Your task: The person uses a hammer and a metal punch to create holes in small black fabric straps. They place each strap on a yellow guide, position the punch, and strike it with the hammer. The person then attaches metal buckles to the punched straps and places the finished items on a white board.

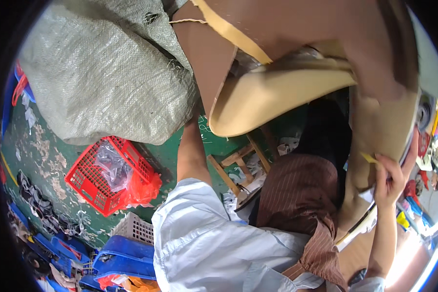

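A big stack of tan and brown leather-like sheets (297, 53) fills the top of the view, its lower layers curling down. My right hand (392, 177) grips the stack's right edge, fingers pinched on the sheets near a small yellow tag (369, 157). My left forearm (190, 155) reaches up under the stack's left side. The left hand itself is hidden behind the sheets. Both sleeves are pale blue.
A large grey woven sack (107, 73) lies at upper left. Below it a red plastic basket (109, 175) with clear and red bags sits on the green floor. A wooden stool (238, 165) stands in the middle. Blue crates (121, 260) and scraps lie lower left.
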`<state>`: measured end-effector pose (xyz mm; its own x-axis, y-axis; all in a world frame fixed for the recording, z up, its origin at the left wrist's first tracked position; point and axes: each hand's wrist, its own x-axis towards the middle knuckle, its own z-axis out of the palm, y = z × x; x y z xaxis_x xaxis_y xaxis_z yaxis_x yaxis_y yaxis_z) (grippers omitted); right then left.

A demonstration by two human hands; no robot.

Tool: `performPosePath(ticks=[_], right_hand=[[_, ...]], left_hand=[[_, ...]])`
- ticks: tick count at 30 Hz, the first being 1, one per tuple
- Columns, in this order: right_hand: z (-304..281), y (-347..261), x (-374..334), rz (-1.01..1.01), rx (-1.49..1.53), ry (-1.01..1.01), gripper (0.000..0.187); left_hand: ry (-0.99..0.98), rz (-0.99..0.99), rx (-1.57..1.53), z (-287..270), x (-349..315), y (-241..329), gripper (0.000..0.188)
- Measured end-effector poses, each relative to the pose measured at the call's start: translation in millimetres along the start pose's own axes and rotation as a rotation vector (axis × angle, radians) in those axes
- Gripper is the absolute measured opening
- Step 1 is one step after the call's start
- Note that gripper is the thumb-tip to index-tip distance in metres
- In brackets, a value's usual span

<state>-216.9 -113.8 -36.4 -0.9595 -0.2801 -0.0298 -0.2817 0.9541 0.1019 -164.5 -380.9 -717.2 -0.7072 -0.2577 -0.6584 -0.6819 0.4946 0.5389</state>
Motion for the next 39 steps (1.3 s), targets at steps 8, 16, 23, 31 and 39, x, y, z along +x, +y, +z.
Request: performPosePath(ticks=[8,16,23,31,39], right_hand=[[2.1,2.8,0.6,-0.038,0.147,0.129,0.014],[8.2,39.8,-18.6,-0.066,0.845,0.322,0.013],[-60.1,118.3,-151.1,0.309,1.173,0.396,0.018],[-42.6,182.4,-410.1,0.903,1.228,0.446,0.021],[-28.4,158.2,-462.2,0.959,1.009,0.64,0.023]], left_hand=[[0.146,0.467,-0.131,-7.4,-158.7,16.3,0.044],[0.139,1.105,-0.272,-153.2,-381.1,231.8,0.065],[0.276,1.479,-0.052,-202.7,-506.6,390.4,0.052],[0.004,1.793,0.403,-139.8,-574.6,521.4,0.059],[-0.242,1.826,0.681,-90.9,-583.0,529.6,0.05]])
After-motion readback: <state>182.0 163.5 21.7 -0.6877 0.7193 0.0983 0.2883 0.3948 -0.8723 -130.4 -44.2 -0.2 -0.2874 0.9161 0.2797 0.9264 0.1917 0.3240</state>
